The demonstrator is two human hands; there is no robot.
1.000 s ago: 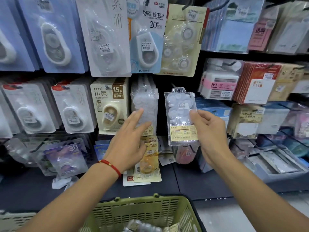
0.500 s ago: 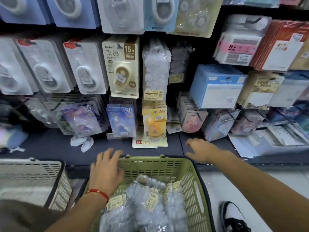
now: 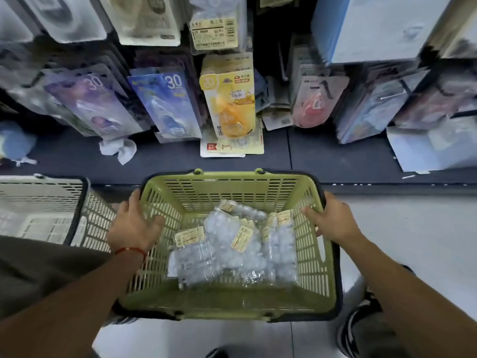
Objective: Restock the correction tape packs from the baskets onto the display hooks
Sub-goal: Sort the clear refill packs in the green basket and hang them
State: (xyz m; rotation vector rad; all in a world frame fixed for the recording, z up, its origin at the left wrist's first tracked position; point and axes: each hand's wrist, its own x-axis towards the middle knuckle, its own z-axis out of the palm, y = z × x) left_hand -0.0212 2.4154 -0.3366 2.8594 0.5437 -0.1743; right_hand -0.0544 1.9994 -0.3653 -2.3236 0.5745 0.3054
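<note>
Left grip (image 3: 134, 226) and right grip (image 3: 333, 220) each clamp a side rim of the green basket (image 3: 232, 303), with no pack in hand. The correction tape packs (image 3: 232, 244) lie heaped loose inside. Risk: an uneven lift tilts the basket and the slick bags slide out, or the far rim clips the yellow pack (image 3: 229, 107) hanging low.

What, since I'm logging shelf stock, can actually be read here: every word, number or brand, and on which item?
"30": on the purple pack.
"30": on the blue pack.
"20": in a circle on the yellow pack.
"3": on the flat card lying under it.
Too blurred or small to read: the yellow price labels on the clear packs in the green basket, the hanging pack label at top centre, and everything else.
</note>
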